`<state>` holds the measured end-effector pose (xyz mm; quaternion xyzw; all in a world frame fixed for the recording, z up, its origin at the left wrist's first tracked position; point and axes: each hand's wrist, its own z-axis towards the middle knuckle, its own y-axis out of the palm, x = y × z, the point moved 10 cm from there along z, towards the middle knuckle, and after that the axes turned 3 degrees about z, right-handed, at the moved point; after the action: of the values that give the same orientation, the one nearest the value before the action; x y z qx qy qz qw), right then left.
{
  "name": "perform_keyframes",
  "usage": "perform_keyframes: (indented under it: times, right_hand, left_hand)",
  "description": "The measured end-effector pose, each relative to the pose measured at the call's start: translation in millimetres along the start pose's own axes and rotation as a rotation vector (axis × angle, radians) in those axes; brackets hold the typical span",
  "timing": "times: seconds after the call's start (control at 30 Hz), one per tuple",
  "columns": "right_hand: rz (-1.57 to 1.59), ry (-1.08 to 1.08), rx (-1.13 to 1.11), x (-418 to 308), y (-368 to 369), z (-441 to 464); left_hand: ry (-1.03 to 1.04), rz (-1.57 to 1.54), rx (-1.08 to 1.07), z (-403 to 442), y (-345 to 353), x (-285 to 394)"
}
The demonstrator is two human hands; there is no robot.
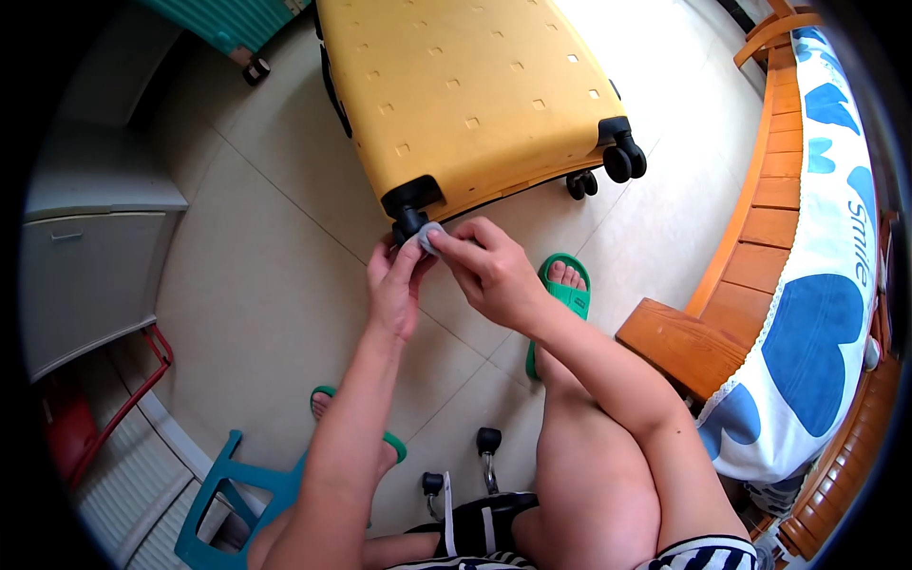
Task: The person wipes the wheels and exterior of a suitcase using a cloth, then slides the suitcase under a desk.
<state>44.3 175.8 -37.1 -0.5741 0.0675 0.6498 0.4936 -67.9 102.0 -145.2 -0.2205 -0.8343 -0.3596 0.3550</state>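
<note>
Suitcase wheel (408, 219) just beyond — left hand (392, 285) gripping it, right hand (494, 274) pinching pale cloth (427, 238)

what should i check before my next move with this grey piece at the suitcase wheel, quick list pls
1. Right hand has the grey piece in its fingertip grip: ok.
2. Left hand is up at the same suitcase corner: ok.
3. Grey piece is properly seated on the black wheel: cannot tell, fingers cover much of it.
4. Yellow suitcase has its broad face up, wheels towards you: ok.
5. Green slipper on the right foot is clear of the suitcase: ok.
</note>
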Motion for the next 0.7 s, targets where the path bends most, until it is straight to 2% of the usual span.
perform_keyframes:
  times: [0.17, 0.27, 0.53, 0.7]
  right_hand:
    - [-0.054, -0.098, 0.008, -4, -2, -11]
    - [-0.065, -0.108, 0.047, -8, -3, 10]
    - [-0.117, -0.136, -0.065, -2, 2, -18]
    - [-0.019, -0.15, 0.066, -3, -4, 8]
  left_hand:
    - [0.014, 0.112, -0.006, -1, -1, -1]
    - [-0.004, 0.009, -0.035, -4, 4, -8]
    - [-0.069, 0.017, -0.011, -6, 2, -9]
    - [-0.065, -0.05, -0.056, -6, 10, -4]
